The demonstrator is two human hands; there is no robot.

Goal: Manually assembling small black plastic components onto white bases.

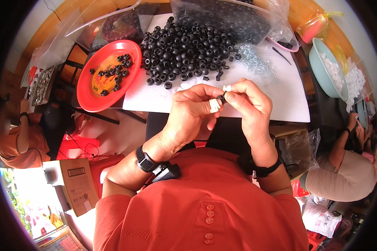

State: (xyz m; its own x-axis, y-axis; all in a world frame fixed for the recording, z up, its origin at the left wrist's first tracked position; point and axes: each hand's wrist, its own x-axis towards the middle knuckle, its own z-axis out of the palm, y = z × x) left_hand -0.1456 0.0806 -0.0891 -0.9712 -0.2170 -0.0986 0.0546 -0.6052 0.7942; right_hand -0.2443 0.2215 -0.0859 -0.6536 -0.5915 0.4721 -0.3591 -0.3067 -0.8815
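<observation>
In front of my chest, over the near edge of a white board (280, 100), both hands meet at a small black hollow round part (221, 99). My left hand (188, 109) pinches it between thumb and forefinger, with white tape wrapped on the thumb. From the other side, my right hand (252, 106) closes thumb and forefinger on the same part; white tape shows on that forefinger too. Fingertips cover much of the part. Just beyond lies a big heap of similar black hollow parts (184, 50), and right of it a scatter of tiny clear pieces (253, 60).
A red plate (83, 90) with several black parts overlaps the board's left side. Clear plastic bins (234, 21) stand behind the heap. A thin black stick (282, 55) lies at right, near a pale green basin (320, 62) of white pieces. Other people sit on both sides.
</observation>
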